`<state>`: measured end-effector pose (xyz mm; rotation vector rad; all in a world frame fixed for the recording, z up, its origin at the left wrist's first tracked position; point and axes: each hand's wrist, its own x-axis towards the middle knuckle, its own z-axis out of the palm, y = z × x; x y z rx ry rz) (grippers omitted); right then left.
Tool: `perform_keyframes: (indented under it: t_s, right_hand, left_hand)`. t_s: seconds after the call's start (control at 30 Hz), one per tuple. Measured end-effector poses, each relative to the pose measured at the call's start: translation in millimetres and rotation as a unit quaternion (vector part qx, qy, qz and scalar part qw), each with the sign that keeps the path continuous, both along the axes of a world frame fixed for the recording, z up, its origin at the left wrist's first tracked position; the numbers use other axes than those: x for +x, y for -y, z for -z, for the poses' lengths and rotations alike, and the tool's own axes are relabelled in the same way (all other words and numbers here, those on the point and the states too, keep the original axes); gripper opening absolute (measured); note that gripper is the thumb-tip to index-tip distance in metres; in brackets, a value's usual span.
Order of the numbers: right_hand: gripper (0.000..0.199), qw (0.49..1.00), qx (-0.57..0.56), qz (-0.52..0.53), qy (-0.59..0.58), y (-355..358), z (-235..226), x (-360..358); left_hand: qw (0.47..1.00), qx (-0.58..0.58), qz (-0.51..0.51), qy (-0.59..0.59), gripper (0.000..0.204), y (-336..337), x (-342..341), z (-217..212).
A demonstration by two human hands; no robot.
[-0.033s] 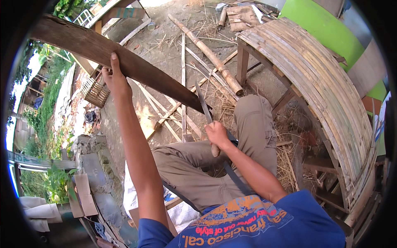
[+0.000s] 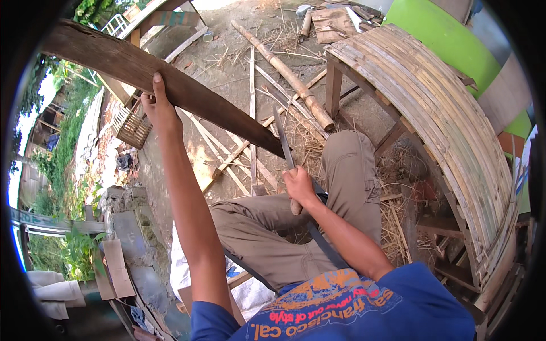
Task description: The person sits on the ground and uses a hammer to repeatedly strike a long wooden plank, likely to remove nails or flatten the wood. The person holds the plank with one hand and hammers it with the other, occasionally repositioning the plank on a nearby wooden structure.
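Nearest me, my right hand (image 2: pixel 298 184) has its fingers wrapped tight around the handle of a machete (image 2: pixel 282 139), blade rising toward the plank's pointed tip. Farther out, my left hand (image 2: pixel 159 111) clamps the dark wooden plank (image 2: pixel 142 71). Beyond sits a woven basket (image 2: pixel 132 129); I cannot tell its contents.

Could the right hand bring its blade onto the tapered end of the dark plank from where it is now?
Probably yes. The right hand grips a long blade whose edge already lies beside the plank's pointed end, with nothing between them. The left hand holds the plank further up, away from the blade.
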<state>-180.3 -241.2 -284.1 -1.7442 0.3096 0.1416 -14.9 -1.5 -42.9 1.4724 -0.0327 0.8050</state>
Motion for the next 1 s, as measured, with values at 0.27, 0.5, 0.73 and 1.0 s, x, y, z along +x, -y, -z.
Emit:
perform_keyframes:
  t_s: [0.27,0.5,0.73,1.0]
  right_hand:
    - [0.036,0.995,0.076,0.057,0.021,2.9,13.8,8.3]
    - [0.025,0.987,0.077,0.122,0.076,-5.6,31.5,12.3]
    - [0.025,0.962,0.256,0.099,-0.001,2.4,11.8,11.5]
    - [0.022,0.935,0.331,0.077,-0.104,9.1,15.7,14.4]
  left_hand:
    - [1.000,0.015,0.015,-0.005,0.057,7.3,6.2,-4.6]
    - [1.000,0.024,-0.001,0.005,0.058,18.7,9.7,-4.8]
    - [0.999,0.033,-0.008,0.006,0.057,15.6,15.6,-4.6]
    - [0.999,0.002,0.030,-0.016,0.056,22.1,2.0,-6.1]
